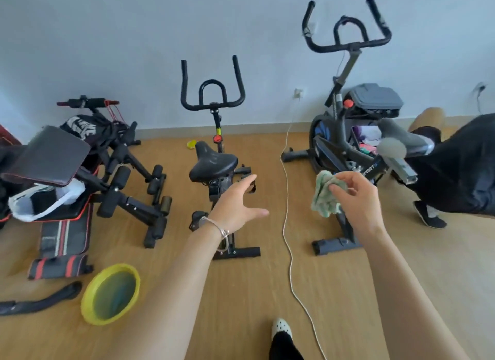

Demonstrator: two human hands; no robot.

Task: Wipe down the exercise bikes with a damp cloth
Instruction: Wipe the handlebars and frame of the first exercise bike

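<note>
**Soft cloth in hand, bikes ahead**

We pinch the cloth [325, 194] in our right hand [356, 196], bunched and limp; it looks light and soft, so we judge a fuller grip will suit wiping. Our left hand [235, 204] reaches out with fingers spread, holding nothing, toward the small bike [214, 158]. The larger bike [345, 134] stands just beyond the cloth; both look rigid and heavy.
</note>
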